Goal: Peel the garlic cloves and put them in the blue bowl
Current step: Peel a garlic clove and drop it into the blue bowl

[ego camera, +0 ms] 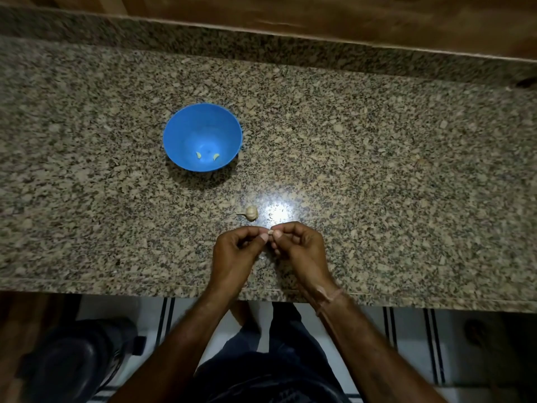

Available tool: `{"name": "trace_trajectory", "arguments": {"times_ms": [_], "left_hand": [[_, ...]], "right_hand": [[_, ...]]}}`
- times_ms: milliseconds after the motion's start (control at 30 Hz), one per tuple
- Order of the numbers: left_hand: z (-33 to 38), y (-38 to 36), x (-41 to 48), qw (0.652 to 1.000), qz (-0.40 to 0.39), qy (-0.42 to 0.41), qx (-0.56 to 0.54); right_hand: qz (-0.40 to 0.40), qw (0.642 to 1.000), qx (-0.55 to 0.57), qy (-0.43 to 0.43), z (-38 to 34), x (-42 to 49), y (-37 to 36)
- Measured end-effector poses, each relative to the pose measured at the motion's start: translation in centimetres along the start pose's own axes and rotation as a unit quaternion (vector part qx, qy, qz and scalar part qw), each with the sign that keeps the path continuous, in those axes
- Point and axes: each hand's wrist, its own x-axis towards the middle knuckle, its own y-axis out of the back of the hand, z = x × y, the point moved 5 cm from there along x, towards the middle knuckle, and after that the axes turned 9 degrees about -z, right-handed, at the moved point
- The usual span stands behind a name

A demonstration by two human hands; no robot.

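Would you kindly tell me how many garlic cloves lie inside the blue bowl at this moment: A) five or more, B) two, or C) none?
B: just two pale peeled cloves, one and the other, lie apart on the floor of the blue bowl.
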Motion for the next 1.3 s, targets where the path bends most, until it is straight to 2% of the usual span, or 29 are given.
{"name": "trace_trajectory", "arguments": {"times_ms": [400,667,800,1067,1300], "left_hand": [[1.0,-0.3,0.2,0.999,0.027,0.016,0.045],[1.1,-0.4,0.2,0.996,0.048,0.032,0.068],[1.1,-0.5,0.1,0.998,0.032,0.029,0.040],[1.0,-0.5,0.1,0.999,0.006,0.016,0.031],[1.1,-0.5,0.0,1.000,0.008,0.012,0.025]], "right_hand": [[0.018,0.992,-0.111,0.058,-0.3,0.3,0.7],[-0.001,0.999,-0.036,0.023,0.6,0.3,0.2],[0.008,1.000,0.000,0.000,1.0,0.4,0.6],[0.016,0.999,-0.021,0.022,1.1,0.3,0.9],[0.013,0.991,-0.111,0.074,-0.2,-0.3,0.8]]}}
